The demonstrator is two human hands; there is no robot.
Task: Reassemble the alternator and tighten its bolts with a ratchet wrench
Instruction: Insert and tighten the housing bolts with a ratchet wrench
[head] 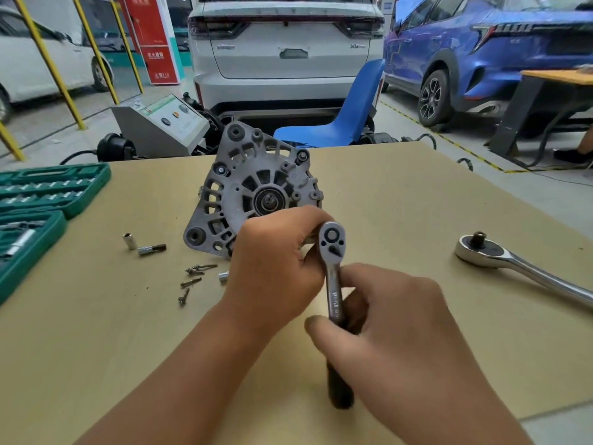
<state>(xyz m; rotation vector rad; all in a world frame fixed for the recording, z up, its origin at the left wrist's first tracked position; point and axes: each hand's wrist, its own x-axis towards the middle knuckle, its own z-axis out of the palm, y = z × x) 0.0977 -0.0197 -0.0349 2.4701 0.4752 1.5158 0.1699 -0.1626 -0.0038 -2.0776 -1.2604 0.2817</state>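
Observation:
A grey alternator (250, 187) stands tilted on the tan table, its bearing end facing me. A small ratchet wrench (333, 271) with a black grip sits at the alternator's lower right edge, head up. My left hand (276, 271) is curled round the ratchet's head, against the alternator housing. My right hand (391, 329) grips the wrench's handle, thumb across it. Several loose bolts (192, 277) lie on the table left of my left hand, with a small socket (223, 276) beside them.
A big chrome ratchet (513, 264) lies at the right. Two loose sockets (144, 247) lie left of the alternator. A green socket set case (38, 213) is open at the left edge. A blue chair (346, 117) and parked cars stand beyond the table.

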